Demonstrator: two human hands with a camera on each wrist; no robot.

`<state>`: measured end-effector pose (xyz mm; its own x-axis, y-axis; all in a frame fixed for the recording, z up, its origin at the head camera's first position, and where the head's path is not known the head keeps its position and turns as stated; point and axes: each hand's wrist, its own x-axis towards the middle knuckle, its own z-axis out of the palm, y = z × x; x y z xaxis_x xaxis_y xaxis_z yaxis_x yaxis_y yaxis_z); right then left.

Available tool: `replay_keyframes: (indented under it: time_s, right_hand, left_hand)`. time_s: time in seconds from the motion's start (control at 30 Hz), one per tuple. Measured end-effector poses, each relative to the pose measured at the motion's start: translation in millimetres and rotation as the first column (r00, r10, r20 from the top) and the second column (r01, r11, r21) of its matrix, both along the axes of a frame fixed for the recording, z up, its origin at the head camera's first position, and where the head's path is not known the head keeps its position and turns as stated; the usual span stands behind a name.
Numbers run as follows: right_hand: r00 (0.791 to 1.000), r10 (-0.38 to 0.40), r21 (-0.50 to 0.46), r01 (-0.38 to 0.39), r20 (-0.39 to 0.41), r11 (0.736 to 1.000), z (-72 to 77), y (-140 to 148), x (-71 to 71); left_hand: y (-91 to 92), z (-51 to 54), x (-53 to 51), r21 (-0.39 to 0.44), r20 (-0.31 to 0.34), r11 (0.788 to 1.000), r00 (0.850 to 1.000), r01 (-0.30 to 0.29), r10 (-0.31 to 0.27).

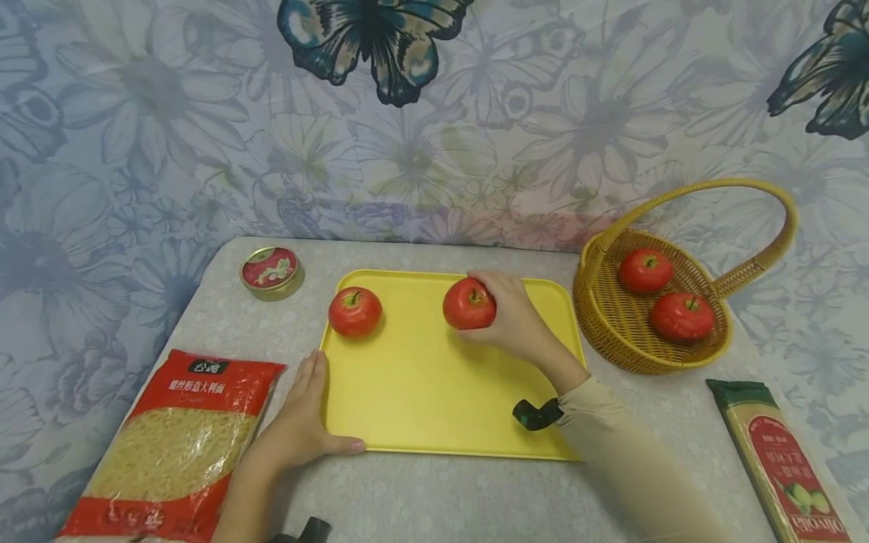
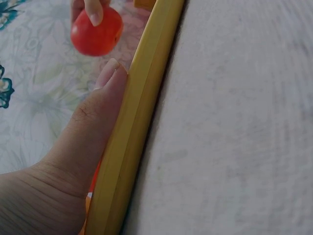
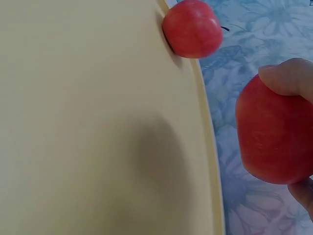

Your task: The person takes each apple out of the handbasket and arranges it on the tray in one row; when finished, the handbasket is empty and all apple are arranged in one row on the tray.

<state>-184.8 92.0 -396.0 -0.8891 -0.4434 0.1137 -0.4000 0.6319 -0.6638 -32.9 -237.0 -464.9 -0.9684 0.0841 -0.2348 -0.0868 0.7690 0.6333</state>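
Note:
My right hand point(image 1: 512, 320) grips a red apple point(image 1: 467, 303) over the back half of the yellow tray point(image 1: 421, 377). In the right wrist view this apple point(image 3: 274, 132) is raised above the tray, whose surface bears a shadow. Another red apple point(image 1: 355, 311) sits in the tray's back left corner. My left hand point(image 1: 302, 422) rests at the tray's front left corner, its fingers straight along the left side and the thumb against the front rim. The left wrist view shows that thumb point(image 2: 85, 129) lying along the tray's yellow edge point(image 2: 132, 117).
A yellow wicker basket point(image 1: 611, 351) with a tall handle holds two red apples at the right. A round tin point(image 1: 271, 273) stands at the back left. Left of the tray lies a pasta bag point(image 1: 170, 445); a long green-and-red packet point(image 1: 781, 460) lies at the right edge.

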Motion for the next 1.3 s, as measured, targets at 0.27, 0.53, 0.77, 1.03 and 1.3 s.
replay_keyframes:
  time_s: [0.27,0.53,0.77,1.03,1.3]
  right_hand:
    - [0.998,0.042,-0.004,-0.042,0.04,0.999,-16.9,-32,-10.6]
    - [0.995,0.069,0.027,-0.071,0.075,0.997,-22.1,-54,-13.3]
    - [0.993,0.081,0.041,-0.085,0.081,0.996,-30.3,-63,-15.6]
    - [0.993,0.1,0.06,-0.104,0.07,0.993,-33.7,-69,-16.4]
    - [0.991,0.103,0.061,-0.108,0.081,0.992,-32.8,-72,-15.2]
  left_hand:
    - [-0.1,-1.4,-0.1,-0.002,-0.006,1.0,1.0,0.0,0.0]
    - [0.5,-0.8,-0.5,-0.001,0.002,1.0,1.0,-0.006,0.006]
    - [0.3,-1.8,-0.3,-0.005,0.004,1.0,1.0,-0.01,0.01]
    - [-0.1,-2.6,-0.7,-0.016,0.013,1.0,1.0,-0.009,0.009]
    - [0.3,-1.3,0.0,-0.012,0.009,1.0,1.0,-0.007,0.007]
